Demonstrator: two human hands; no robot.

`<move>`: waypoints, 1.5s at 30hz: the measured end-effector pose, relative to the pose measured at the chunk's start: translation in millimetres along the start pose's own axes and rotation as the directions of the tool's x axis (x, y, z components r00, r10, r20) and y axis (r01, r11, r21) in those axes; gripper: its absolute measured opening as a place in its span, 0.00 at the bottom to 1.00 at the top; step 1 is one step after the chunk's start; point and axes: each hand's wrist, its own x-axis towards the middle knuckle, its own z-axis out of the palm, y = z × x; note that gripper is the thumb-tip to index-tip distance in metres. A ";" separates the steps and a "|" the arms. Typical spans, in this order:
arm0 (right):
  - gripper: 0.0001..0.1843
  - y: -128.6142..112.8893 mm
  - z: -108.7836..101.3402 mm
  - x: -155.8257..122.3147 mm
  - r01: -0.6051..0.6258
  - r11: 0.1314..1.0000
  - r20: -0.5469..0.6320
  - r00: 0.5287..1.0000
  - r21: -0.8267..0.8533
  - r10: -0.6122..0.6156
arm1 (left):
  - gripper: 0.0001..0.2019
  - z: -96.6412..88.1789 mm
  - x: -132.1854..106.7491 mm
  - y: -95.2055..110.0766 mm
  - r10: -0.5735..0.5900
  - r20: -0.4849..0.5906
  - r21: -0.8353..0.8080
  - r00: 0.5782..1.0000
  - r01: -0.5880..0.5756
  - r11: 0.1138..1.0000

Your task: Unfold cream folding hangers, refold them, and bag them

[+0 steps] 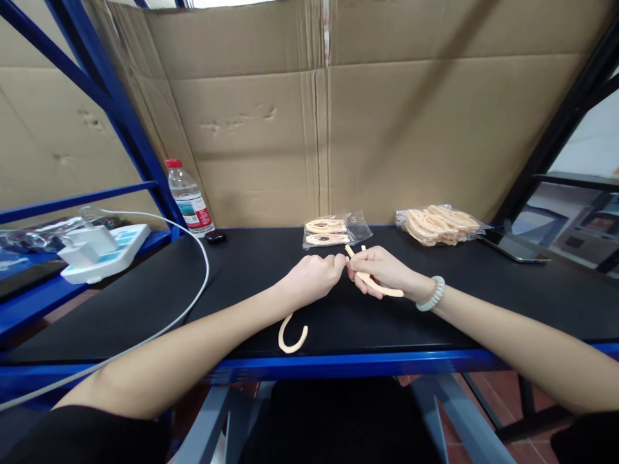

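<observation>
My right hand (pixel 380 267) is wrapped round a cream curved plastic hook piece (pixel 384 290), whose bent end sticks out below the palm. Short cream ends also show above its fingers, so it may hold more than one piece. Close against its fingertips, my left hand (pixel 316 277) is closed in a fist with the thumb side toward the right hand; whatever it pinches is hidden. A loose cream hook (pixel 291 348) lies near the table's front edge, partly covered by my left forearm.
On the black table (pixel 232 277) lie a small clear bag (pixel 333 230) and a fuller bag (pixel 438 223) of cream pieces. A phone (pixel 515 246), water bottle (pixel 191 200) and small black object (pixel 215 236) stand around. A white cable (pixel 206 270) runs from the power strip (pixel 109 254).
</observation>
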 end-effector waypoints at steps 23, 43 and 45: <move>0.10 2.6 -70.5 12.4 -0.035 0.995 -0.315 0.947 0.093 0.063 | 0.11 21.0 3.0 -46.9 -0.489 0.348 -0.916 0.800 0.401 0.004; 0.06 7.1 -92.7 7.2 0.147 0.571 -0.035 0.955 -0.807 -0.295 | 0.08 12.8 2.6 -37.9 -0.405 0.411 -0.912 0.817 0.361 -0.196; 0.07 7.1 -94.2 5.6 0.136 0.578 0.018 0.978 -0.804 -0.206 | 0.07 12.2 2.3 -37.5 -0.403 0.405 -0.914 0.821 0.349 -0.208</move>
